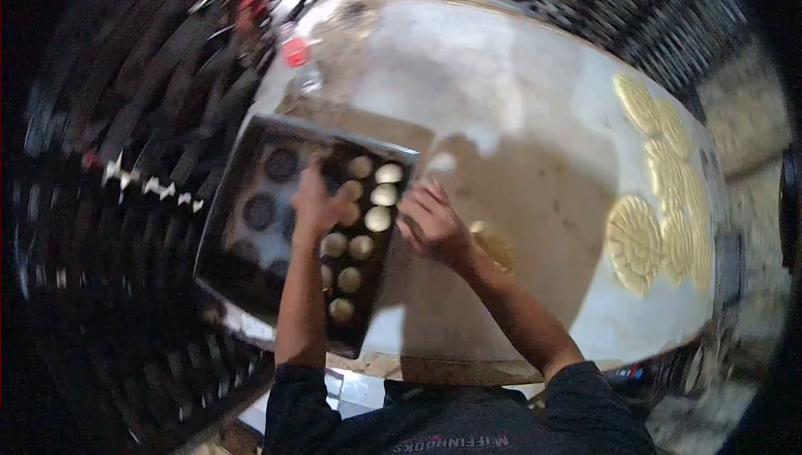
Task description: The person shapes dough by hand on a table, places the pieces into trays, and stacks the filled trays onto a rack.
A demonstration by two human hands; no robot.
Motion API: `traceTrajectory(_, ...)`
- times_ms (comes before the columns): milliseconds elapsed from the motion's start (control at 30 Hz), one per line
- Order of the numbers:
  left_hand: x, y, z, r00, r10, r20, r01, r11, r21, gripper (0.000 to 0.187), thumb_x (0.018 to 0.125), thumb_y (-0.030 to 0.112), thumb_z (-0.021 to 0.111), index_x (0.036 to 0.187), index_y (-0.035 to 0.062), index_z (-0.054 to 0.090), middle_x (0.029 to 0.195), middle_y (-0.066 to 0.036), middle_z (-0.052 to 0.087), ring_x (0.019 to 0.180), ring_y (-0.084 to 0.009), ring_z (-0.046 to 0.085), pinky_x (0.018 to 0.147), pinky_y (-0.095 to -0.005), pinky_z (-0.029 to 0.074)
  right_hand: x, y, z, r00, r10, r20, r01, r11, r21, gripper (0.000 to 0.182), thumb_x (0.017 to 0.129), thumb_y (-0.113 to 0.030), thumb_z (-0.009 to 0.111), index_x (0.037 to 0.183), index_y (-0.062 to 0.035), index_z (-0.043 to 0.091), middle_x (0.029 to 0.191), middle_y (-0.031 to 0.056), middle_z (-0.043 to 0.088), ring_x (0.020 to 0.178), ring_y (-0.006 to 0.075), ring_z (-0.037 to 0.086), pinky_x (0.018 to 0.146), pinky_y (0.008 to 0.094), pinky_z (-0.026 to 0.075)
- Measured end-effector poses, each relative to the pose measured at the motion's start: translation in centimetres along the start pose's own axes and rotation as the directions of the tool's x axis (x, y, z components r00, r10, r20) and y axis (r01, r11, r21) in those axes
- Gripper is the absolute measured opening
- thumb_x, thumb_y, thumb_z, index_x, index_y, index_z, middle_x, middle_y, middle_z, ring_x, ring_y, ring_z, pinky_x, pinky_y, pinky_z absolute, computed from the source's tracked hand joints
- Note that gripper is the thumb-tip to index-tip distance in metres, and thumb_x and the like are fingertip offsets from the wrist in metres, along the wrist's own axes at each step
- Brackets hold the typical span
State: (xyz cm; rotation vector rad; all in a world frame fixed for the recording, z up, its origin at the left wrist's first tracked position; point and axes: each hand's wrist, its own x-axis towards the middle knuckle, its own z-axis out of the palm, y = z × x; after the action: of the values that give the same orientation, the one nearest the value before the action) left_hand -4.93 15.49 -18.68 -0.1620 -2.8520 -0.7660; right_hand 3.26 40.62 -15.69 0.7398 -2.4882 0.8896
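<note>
A dark baking tray lies at the left of the table, with several small pale round dough pieces in rows over its right part. My left hand is over the middle of the tray beside these pieces, its fingers spread apart. At the tray's right edge is my right hand, its fingers bent and blurred; whether anything is between them cannot be made out. Just past my right wrist a yellowish round piece lies on the table, partly hidden by the forearm.
The pale table has several flat patterned dough rounds along its right side. A clear container with a red part stands at the back left. Dark stacked racks line the left, with more at the back right.
</note>
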Motion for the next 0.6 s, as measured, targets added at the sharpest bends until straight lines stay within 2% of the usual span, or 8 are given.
traceTrajectory(133, 2.4, 12.8, 2.0, 0.99, -0.044, -0.134, -0.01, 0.925, -0.379, 0.056, 0.078, 0.017, 0.074, 0.128, 0.0029, 0.052, 0.109, -0.017, 0.065, 0.1, -0.0317, 0.063, 0.087, -0.0413, 0.05, -16.9, 3.3, -11.4, 0.918, 0.325, -0.228, -0.364, 0.918, -0.158, 0.013, 0.084, -0.017, 0.063, 0.09, -0.0044, 0.062, 0.102, 0.0125, 0.061, 0.096, 0.0334, 0.056, 0.091, 0.0464, 0.043)
traceTrajectory(233, 2.4, 27.1, 10.7, 0.946, 0.287, 0.154, -0.165, 0.83, -0.533, 0.055, 0.08, 0.02, 0.076, 0.127, 0.0049, 0.053, 0.111, -0.014, 0.064, 0.099, -0.0266, 0.063, 0.086, -0.0391, 0.052, -28.9, 6.2, -20.7, 0.569, 0.536, -0.624, -0.758, 0.636, -0.145, 0.009, 0.082, -0.013, 0.065, 0.084, -0.0048, 0.063, 0.085, 0.0123, 0.058, 0.077, 0.0311, 0.055, 0.075, 0.0407, 0.047)
traceTrajectory(333, -1.5, 44.3, 15.8, 0.468, 0.732, 0.495, -0.416, 0.677, -0.607, 0.063, 0.081, 0.025, 0.078, 0.135, 0.0115, 0.049, 0.126, -0.014, 0.056, 0.114, -0.0266, 0.055, 0.091, -0.0407, 0.052, -40.3, 10.7, -30.5, 0.409, 0.5, -0.764, -0.845, 0.522, -0.111, 0.023, 0.087, -0.027, 0.064, 0.084, -0.0038, 0.063, 0.079, 0.0111, 0.059, 0.074, 0.0277, 0.056, 0.07, 0.0371, 0.047)
traceTrajectory(367, -2.9, 48.7, 18.8, 0.439, 0.742, 0.506, -0.433, 0.669, -0.605, 0.063, 0.081, 0.025, 0.078, 0.135, 0.0115, 0.049, 0.126, -0.014, 0.056, 0.114, -0.0266, 0.055, 0.091, -0.0407, 0.052, -44.7, 12.5, -33.2, 0.342, 0.515, -0.786, -0.876, 0.478, -0.067, 0.029, 0.088, -0.032, 0.065, 0.085, -0.0033, 0.063, 0.079, 0.0109, 0.06, 0.074, 0.0265, 0.057, 0.069, 0.036, 0.048)
traceTrajectory(433, -3.8, 56.3, 25.4, 0.08, 0.747, 0.661, 0.08, 0.656, -0.751, 0.077, 0.075, 0.042, 0.082, 0.138, 0.0117, 0.05, 0.134, -0.016, 0.054, 0.126, -0.031, 0.048, 0.1, -0.0448, 0.046, -54.0, 16.5, -37.5, 0.329, 0.504, -0.799, -0.898, 0.429, -0.098, 0.033, 0.089, -0.033, 0.064, 0.088, -0.0007, 0.064, 0.081, 0.0117, 0.06, 0.076, 0.0249, 0.061, 0.07, 0.034, 0.049)
traceTrajectory(500, -3.9, 62.4, 30.0, 0.126, 0.721, 0.681, -0.018, 0.688, -0.726, 0.077, 0.076, 0.045, 0.081, 0.138, 0.013, 0.05, 0.135, -0.015, 0.052, 0.129, -0.0321, 0.045, 0.102, -0.0464, 0.044, -59.4, 17.8, -40.0, 0.004, 0.625, -0.781, -0.983, 0.145, 0.111, 0.025, 0.09, -0.026, 0.062, 0.088, -0.0011, 0.061, 0.083, 0.0139, 0.059, 0.074, 0.0288, 0.06, 0.069, 0.0365, 0.05)
traceTrajectory(567, -2.4, 66.7, 36.7, 0.27, 0.753, 0.6, -0.092, 0.64, -0.763, 0.07, 0.082, 0.047, 0.075, 0.139, 0.0139, 0.05, 0.138, -0.015, 0.05, 0.129, -0.0329, 0.044, 0.106, -0.0487, 0.04, -62.4, 18.1, -41.2, 0.323, 0.504, -0.801, -0.945, 0.223, -0.24, 0.009, 0.087, -0.011, 0.059, 0.084, -0.0033, 0.055, 0.077, 0.0138, 0.053, 0.075, 0.0338, 0.054, 0.071, 0.0452, 0.043)
traceTrajectory(600, -0.8, 69.1, 39.3, 0.294, 0.823, 0.486, 0.019, 0.504, -0.864, 0.061, 0.089, 0.045, 0.067, 0.138, 0.0134, 0.05, 0.133, -0.013, 0.054, 0.12, -0.0297, 0.05, 0.102, -0.0468, 0.042, -61.8, 17.6, -41.6, 0.179, 0.595, -0.784, -0.957, 0.289, 0.001, 0.009, 0.087, -0.012, 0.058, 0.083, -0.0049, 0.055, 0.077, 0.012, 0.053, 0.076, 0.0324, 0.054, 0.072, 0.0437, 0.041)
